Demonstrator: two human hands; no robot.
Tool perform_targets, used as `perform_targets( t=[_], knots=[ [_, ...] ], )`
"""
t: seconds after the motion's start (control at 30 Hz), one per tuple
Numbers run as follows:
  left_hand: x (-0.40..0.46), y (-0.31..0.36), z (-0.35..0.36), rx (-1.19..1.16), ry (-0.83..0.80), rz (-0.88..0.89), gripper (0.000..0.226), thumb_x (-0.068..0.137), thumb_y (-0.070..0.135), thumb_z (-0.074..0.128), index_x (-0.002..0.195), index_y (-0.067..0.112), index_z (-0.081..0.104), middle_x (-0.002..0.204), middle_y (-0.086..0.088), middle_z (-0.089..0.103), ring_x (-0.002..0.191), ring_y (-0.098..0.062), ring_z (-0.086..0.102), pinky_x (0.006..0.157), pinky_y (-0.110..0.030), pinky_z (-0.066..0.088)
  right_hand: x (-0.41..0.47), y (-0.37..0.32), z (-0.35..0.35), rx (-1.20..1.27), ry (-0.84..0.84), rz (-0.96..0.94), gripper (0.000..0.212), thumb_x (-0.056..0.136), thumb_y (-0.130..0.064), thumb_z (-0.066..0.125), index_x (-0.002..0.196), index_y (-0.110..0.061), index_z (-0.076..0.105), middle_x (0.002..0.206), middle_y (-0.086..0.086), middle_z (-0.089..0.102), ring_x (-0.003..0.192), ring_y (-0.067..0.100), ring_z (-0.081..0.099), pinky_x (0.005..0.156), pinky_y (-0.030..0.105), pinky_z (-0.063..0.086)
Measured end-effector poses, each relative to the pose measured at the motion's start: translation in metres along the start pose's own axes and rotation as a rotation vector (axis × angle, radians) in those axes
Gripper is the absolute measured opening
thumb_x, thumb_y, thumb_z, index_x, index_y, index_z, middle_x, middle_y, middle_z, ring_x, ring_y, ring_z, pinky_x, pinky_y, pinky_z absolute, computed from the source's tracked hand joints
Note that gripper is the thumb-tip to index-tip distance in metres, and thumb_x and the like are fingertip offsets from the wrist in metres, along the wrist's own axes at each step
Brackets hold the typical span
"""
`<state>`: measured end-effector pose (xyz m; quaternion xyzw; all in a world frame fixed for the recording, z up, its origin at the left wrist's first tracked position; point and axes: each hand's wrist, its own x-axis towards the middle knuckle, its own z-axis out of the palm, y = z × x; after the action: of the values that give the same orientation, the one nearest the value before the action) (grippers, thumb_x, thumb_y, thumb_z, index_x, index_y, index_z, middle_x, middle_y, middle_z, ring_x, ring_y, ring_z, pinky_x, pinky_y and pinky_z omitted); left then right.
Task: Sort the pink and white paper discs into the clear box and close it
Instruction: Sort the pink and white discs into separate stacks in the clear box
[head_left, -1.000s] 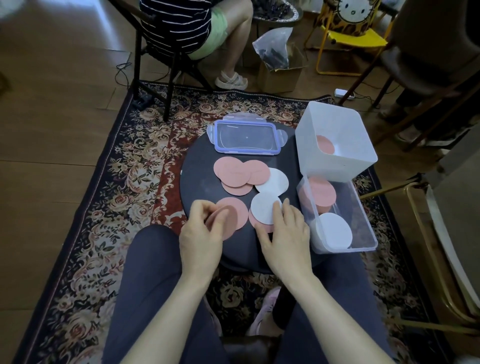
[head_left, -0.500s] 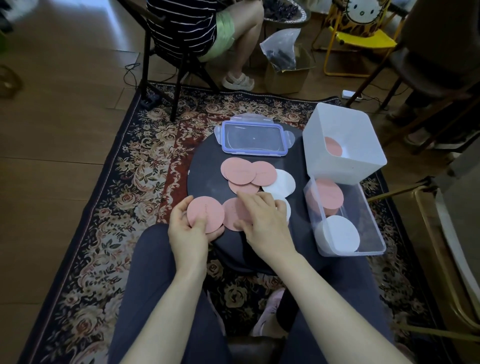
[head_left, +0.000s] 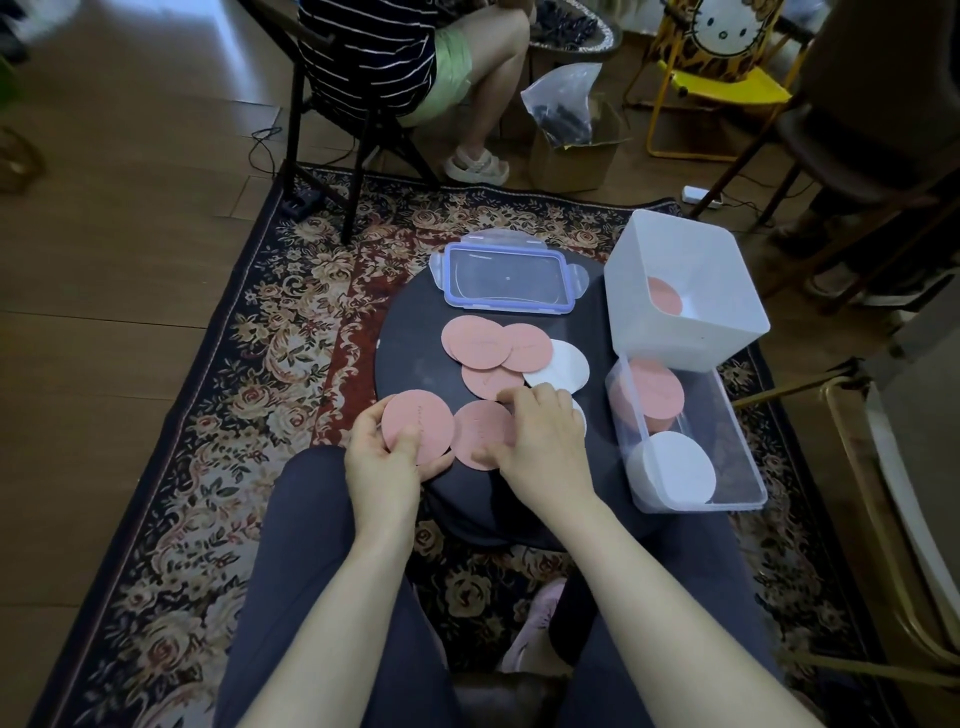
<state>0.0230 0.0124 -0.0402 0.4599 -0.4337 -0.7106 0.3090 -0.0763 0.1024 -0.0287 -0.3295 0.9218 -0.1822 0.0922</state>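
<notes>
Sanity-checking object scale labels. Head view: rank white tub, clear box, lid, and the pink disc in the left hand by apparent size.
1. white tub
2. clear box, though it sits nearer the camera, so its lead over the lid is unsure
3. lid
4. pink disc held in the left hand, clearly smallest

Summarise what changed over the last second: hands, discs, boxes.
The left hand has lifted one pink paper disc off the round dark table and now grips it at the near-left edge. The right hand moved left from the white disc onto the neighbouring flat pink disc, fingers curled over it. The clear plastic box, blue-rimmed lid and white bin stayed put.
</notes>
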Motion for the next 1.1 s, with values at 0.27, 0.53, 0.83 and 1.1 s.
perform_targets(
  t=[0.27,0.53,0.83,1.1],
  knots=[
    [-0.001,0.004,-0.003,-0.003,0.0,-0.019,0.025,0.099,0.002,0.043,0.119,0.005,0.057,0.122,-0.01,0.058,0.066,-0.006,0.071,0.067,-0.032,0.061,-0.014,0.009,-0.011,0.178,0.036,0.087,0.026,0.089,-0.034,0.059,0.08,-0.015,0.043,0.08,-0.005,0.046,0.08,0.02,0.04,0.063,0.033,0.028],
    [-0.013,0.005,0.01,-0.037,-0.186,-0.202,0.024,0.104,0.017,0.041,0.102,0.01,0.064,0.112,-0.012,0.067,0.085,-0.02,0.072,0.068,-0.04,0.061,-0.034,0.018,-0.009,0.702,-0.076,0.369,0.04,0.086,-0.05,0.036,0.089,-0.014,0.053,0.088,0.005,0.061,0.086,0.025,0.056,0.082,0.045,0.049],
    [-0.021,-0.006,0.022,0.007,-0.268,-0.175,0.013,0.094,0.003,0.057,0.103,0.007,0.065,0.098,-0.011,0.072,0.08,-0.023,0.072,0.064,-0.029,0.06,-0.047,0.03,-0.01,0.575,0.062,0.302,0.01,0.092,-0.038,0.055,0.088,-0.029,0.055,0.082,-0.01,0.062,0.073,0.004,0.056,0.067,0.029,0.043],
    [-0.007,-0.009,0.026,-0.07,-0.214,-0.173,0.015,0.096,0.0,0.051,0.102,0.01,0.061,0.102,-0.01,0.071,0.081,-0.019,0.073,0.072,-0.035,0.061,-0.084,0.049,-0.005,0.021,0.181,-0.019,0.011,0.091,-0.03,0.056,0.1,-0.026,0.059,0.11,-0.012,0.05,0.089,0.014,0.052,0.061,0.029,0.05]
  ],
)
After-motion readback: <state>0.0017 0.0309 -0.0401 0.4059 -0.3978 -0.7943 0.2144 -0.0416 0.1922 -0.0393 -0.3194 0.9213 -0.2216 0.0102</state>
